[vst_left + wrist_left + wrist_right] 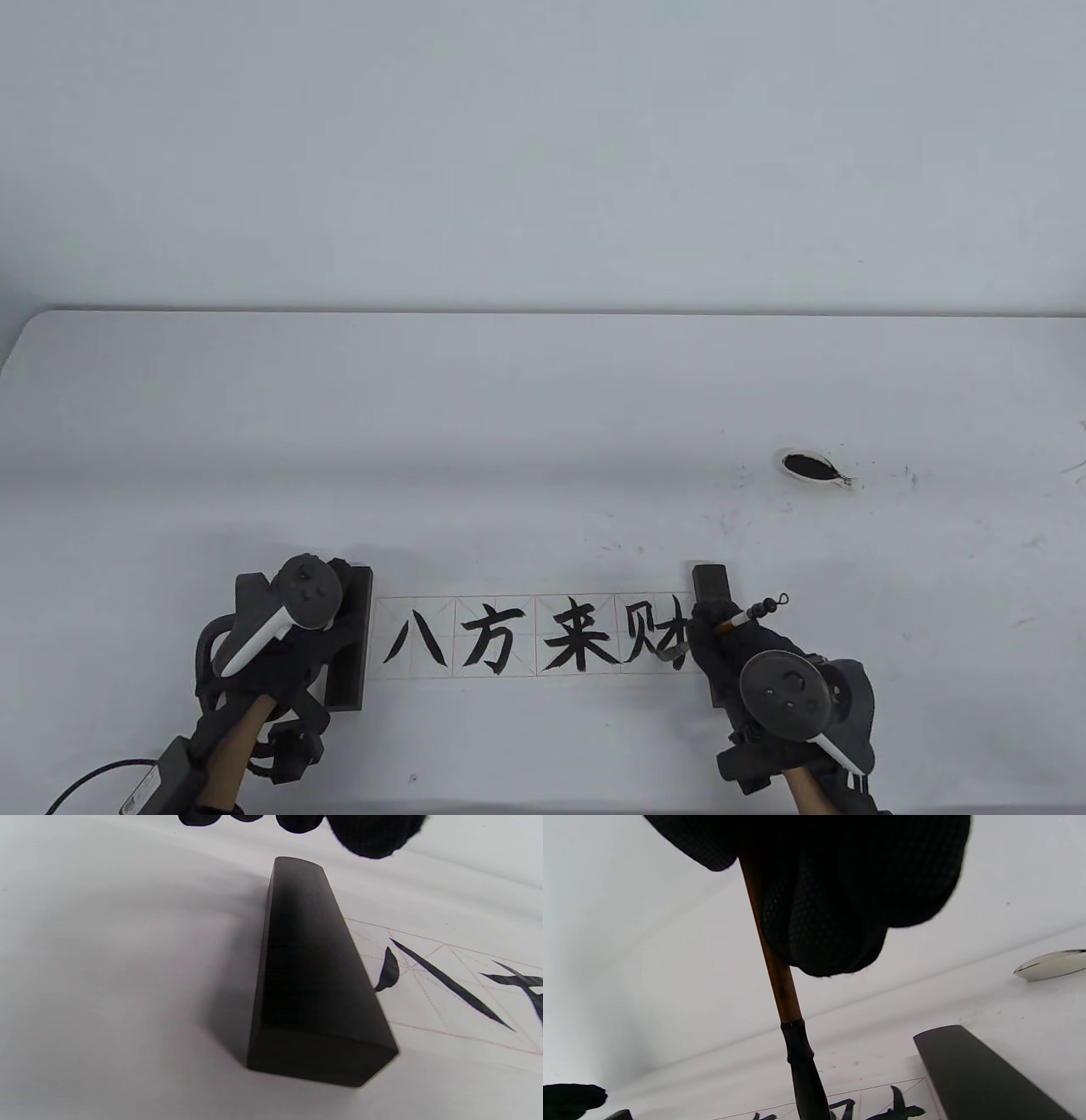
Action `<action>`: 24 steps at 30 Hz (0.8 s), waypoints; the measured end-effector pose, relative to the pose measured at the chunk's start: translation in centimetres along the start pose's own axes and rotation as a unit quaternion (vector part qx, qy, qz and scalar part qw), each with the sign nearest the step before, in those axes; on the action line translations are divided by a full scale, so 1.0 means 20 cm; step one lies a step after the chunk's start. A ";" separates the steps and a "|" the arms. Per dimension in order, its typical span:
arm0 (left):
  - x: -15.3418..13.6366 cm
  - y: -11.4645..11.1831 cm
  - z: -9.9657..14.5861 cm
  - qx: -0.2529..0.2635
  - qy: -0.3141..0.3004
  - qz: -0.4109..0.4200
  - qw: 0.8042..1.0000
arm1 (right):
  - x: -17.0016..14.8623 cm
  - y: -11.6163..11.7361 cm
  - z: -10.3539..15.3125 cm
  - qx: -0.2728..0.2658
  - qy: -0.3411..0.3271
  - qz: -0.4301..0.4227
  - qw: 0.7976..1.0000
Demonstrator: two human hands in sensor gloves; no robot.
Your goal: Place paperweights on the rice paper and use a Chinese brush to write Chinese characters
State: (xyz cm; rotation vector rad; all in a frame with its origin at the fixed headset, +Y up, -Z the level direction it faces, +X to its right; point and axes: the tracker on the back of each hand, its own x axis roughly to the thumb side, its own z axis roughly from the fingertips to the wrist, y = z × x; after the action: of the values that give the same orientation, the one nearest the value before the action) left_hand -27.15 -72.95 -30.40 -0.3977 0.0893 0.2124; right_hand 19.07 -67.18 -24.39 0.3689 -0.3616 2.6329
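A rice paper strip [533, 671] lies near the table's front edge and bears bold black characters. A black paperweight [352, 645] [314, 984] lies across its left end, another [711, 584] [984, 1077] across its right end. My left hand [335, 628] lies over the left paperweight, and its fingertips [369, 836] reach just past the bar's far end. My right hand [713, 632] grips a brown-shafted brush [747, 615] [774, 963]. The brush's black head [804, 1069] points down onto the last character at the paper's right end.
A small white ink dish [810, 467] [1052, 963] with black ink sits on the table behind and to the right of the paper. Ink specks mark the white tabletop [509, 424] around it. A cable [93, 777] runs off at the bottom left.
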 end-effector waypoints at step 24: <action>0.00 0.02 0.00 0.017 -0.011 0.005 1.000 | -0.10 -0.08 0.01 -0.100 0.037 -0.101 0.989</action>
State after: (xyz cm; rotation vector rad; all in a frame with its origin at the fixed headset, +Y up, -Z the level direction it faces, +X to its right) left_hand -27.28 -72.59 -30.47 -0.3603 0.0736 0.2240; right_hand 21.63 -66.66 -24.65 0.2280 -0.5307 2.3795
